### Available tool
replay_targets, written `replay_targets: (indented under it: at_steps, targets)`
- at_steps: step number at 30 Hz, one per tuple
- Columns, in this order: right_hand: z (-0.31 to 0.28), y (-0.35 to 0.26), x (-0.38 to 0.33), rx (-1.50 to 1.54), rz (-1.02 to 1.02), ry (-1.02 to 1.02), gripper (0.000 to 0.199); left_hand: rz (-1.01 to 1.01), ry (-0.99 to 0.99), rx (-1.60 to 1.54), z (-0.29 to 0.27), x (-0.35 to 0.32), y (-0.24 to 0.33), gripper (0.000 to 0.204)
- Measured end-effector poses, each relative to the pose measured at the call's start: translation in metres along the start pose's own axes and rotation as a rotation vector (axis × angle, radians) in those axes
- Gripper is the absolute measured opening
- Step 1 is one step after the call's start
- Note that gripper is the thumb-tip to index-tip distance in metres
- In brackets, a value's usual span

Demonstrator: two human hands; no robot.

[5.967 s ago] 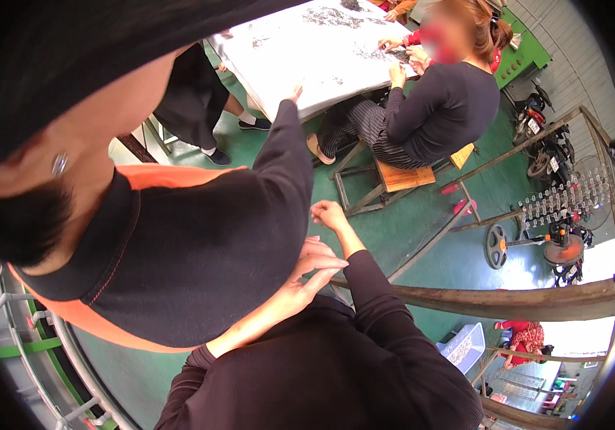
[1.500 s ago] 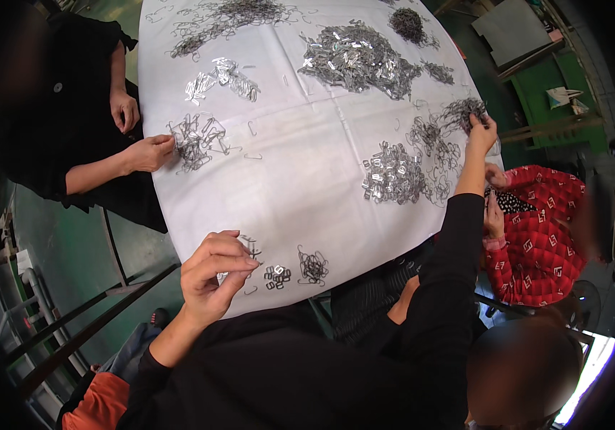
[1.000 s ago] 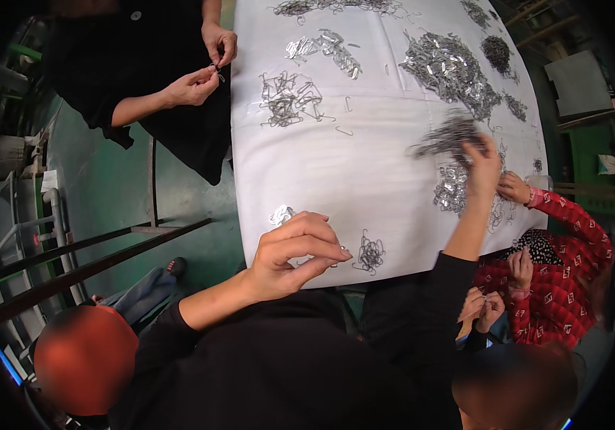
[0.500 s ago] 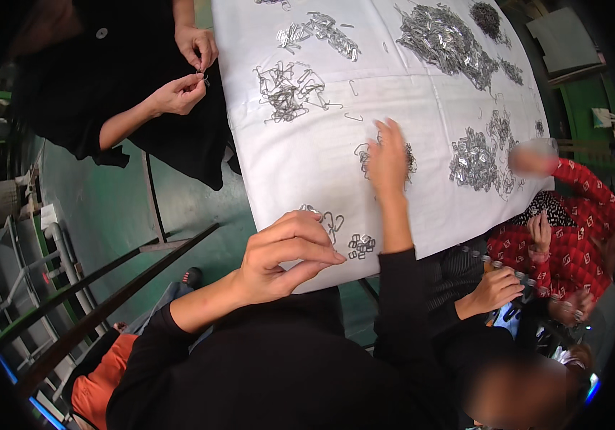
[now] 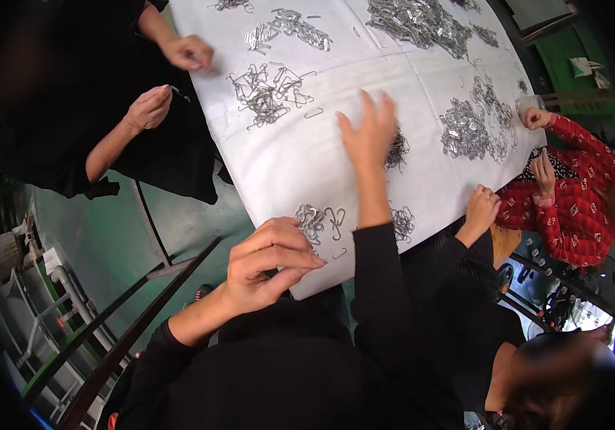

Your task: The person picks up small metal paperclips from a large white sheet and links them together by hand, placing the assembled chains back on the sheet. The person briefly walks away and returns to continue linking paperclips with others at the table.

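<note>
My left hand (image 5: 271,261) is raised at the near edge of the table, thumb and fingertips pinched together; whatever lies between the tips is too small to make out. Just beyond it lie a small heap of metal clips (image 5: 310,222), a few loose wire hooks (image 5: 335,222) and a single hook (image 5: 340,254). My right hand (image 5: 369,137), slightly blurred, hovers over the white cloth with fingers spread and nothing visible in them. A dark heap of wire pieces (image 5: 397,152) is partly hidden beside its wrist. Another wire heap (image 5: 403,223) shows beside my right forearm.
Larger heaps of metal clips (image 5: 422,29) and wire hooks (image 5: 268,94) lie across the white-covered table (image 5: 264,172). At the left, a co-worker's hand (image 5: 148,109) holds a small metal piece. Another co-worker's hand (image 5: 483,208) is at the right table edge, near a red-patterned sleeve (image 5: 583,136).
My right hand has shifted left and farther out, uncovering more of the dark wire heap. My left hand keeps its pinch. At the left, the co-worker's two hands have drawn apart.
</note>
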State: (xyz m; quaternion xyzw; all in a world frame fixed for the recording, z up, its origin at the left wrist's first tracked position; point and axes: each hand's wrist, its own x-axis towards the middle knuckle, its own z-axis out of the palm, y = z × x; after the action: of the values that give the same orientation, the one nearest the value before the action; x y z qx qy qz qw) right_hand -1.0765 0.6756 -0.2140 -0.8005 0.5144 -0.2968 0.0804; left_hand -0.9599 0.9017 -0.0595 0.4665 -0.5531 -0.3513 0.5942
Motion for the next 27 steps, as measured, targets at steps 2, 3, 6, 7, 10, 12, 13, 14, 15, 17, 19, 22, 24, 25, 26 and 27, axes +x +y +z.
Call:
replay_targets:
  at_steps: [2, 3, 6, 7, 10, 12, 13, 14, 15, 17, 19, 22, 24, 25, 26, 27]
  targets:
    - [-0.036, 0.019, -0.011, -0.095, 0.171, -0.113, 0.062, 0.004, -0.002, -0.002, 0.0, 0.002, -0.001, 0.023]
    - [-0.047, 0.026, -0.015, -0.09, 0.269, -0.229, 0.06, 0.008, -0.005, 0.007, 0.001, 0.004, -0.002, 0.024]
    - [-0.069, 0.049, -0.013, 0.123, 0.288, -0.301, 0.052, 0.03, -0.006, 0.022, 0.007, 0.009, -0.004, 0.025]
    - [-0.071, 0.055, -0.01, 0.214, 0.276, -0.287, 0.049, 0.035, -0.003, 0.025, 0.01, 0.009, -0.003, 0.025]
    - [-0.071, 0.067, -0.003, 0.346, 0.089, -0.105, 0.043, 0.031, 0.03, 0.037, 0.019, 0.012, -0.004, 0.025]
    - [-0.07, 0.075, 0.006, 0.281, 0.116, -0.204, 0.041, 0.026, 0.041, 0.051, 0.025, 0.014, -0.006, 0.025]
    - [-0.068, 0.078, 0.015, 0.314, 0.118, -0.149, 0.041, 0.03, 0.051, 0.065, 0.028, 0.015, -0.009, 0.024]
    - [-0.066, 0.079, 0.021, 0.348, 0.123, -0.095, 0.041, 0.027, 0.065, 0.085, 0.032, 0.014, -0.01, 0.024]
    - [-0.063, 0.079, 0.025, 0.292, 0.112, -0.089, 0.042, 0.009, 0.072, 0.092, 0.034, 0.013, -0.011, 0.023]
    - [-0.055, 0.077, 0.041, 0.172, 0.087, -0.046, 0.043, -0.005, 0.079, 0.115, 0.038, 0.015, -0.017, 0.023]
    - [-0.053, 0.076, 0.048, 0.009, 0.027, -0.021, 0.034, -0.024, 0.097, 0.143, 0.041, 0.015, -0.021, 0.023]
    - [-0.035, 0.062, 0.046, 0.083, -0.277, -0.564, 0.019, -0.05, 0.145, 0.176, 0.046, 0.017, -0.029, 0.023]
    - [-0.019, 0.052, 0.04, -0.043, -0.403, -0.603, 0.011, -0.058, 0.165, 0.187, 0.051, 0.018, -0.036, 0.022]
    - [-0.012, 0.048, 0.039, -0.092, -0.482, -0.607, 0.008, -0.061, 0.174, 0.193, 0.053, 0.019, -0.038, 0.021]
    - [-0.008, 0.046, 0.037, -0.146, -0.519, -0.627, 0.007, -0.058, 0.183, 0.206, 0.055, 0.019, -0.04, 0.021]
    - [-0.005, 0.044, 0.035, -0.19, -0.556, -0.641, 0.007, -0.084, 0.191, 0.193, 0.057, 0.02, -0.042, 0.02]
